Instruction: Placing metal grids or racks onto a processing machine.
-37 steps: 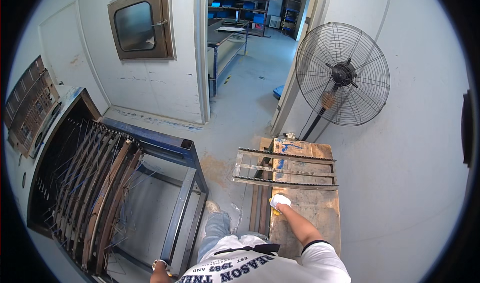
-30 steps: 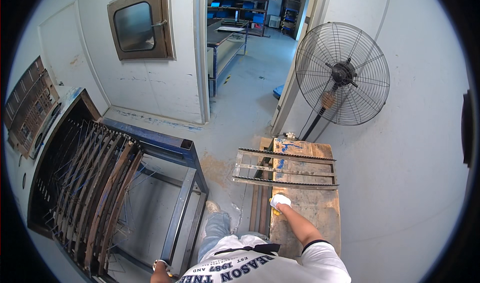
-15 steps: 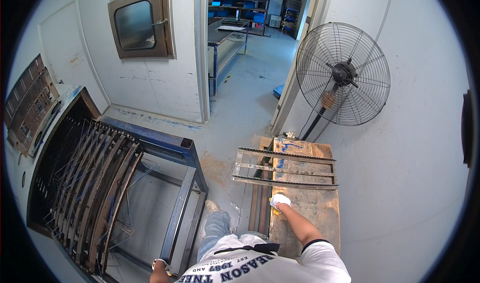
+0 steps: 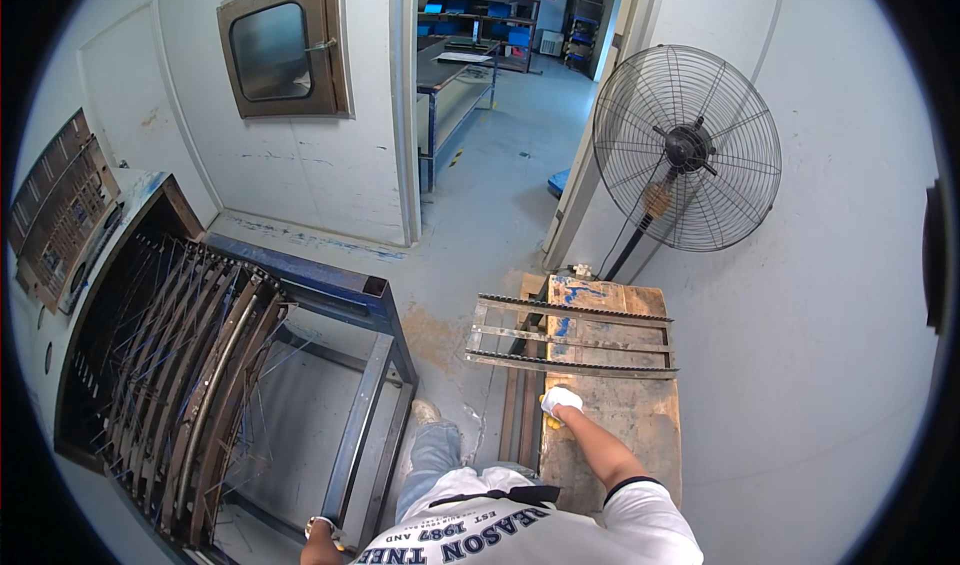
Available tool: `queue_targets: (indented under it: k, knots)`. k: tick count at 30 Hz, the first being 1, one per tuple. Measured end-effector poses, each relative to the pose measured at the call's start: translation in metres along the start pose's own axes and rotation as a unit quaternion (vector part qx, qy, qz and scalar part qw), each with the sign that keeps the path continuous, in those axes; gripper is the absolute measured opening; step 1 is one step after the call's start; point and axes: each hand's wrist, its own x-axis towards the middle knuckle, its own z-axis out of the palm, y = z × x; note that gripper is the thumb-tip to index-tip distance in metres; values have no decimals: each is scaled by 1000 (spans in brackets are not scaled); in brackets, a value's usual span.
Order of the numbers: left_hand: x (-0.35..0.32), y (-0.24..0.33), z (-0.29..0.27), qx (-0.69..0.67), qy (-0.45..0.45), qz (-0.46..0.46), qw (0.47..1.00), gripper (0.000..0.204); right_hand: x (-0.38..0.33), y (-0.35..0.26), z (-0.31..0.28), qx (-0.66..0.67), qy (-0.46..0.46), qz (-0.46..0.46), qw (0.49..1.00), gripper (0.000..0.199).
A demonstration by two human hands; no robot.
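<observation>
Head view: gloved right hand [image 4: 560,401] is resting at lower centre on worn wooden bench [image 4: 625,415], grip unclear, prob. bracing; metal frame [image 4: 570,337] is lying just beyond. Left hand [image 4: 320,531] is gripping blue steel rack [image 4: 360,435] at bottom edge, likely steadying.

A worn, paint-stained wooden bench [image 4: 620,415] bears a dull toothed metal frame [image 4: 570,337]; the blue steel stand [image 4: 350,295] looks rusty, the glove [image 4: 560,400] cloth.

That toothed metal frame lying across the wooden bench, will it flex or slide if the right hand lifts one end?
The toothed metal frame looks welded from bars, so probably stiff and heavy. It overhangs the wooden bench on the left, so it may tip that way. The gloved right hand rests beside it, not on it.
</observation>
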Motion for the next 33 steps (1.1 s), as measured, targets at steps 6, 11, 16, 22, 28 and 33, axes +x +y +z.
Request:
queue_targets:
  k: [6,11,16,22,28,33]
  knots:
    - [47,-23,21,-2,-6,-38,999,52,2,1,3,-3,6,-8,1000,36]
    - [82,-47,39,-3,-11,-71,997,52,4,1,3,-4,-8,0,1000,37]
    - [132,-82,65,-1,-16,-102,995,51,1,1,1,32,-34,32,998,36]
    - [167,-76,70,-2,-24,-143,989,51,-20,-20,-29,9,-34,21,999,30]
    - [211,-99,87,-1,-29,-180,983,51,-15,-14,-22,-8,-25,12,1000,30]
    - [240,-100,93,-1,-33,-212,977,50,-14,-13,-21,-16,-17,1,1000,29]
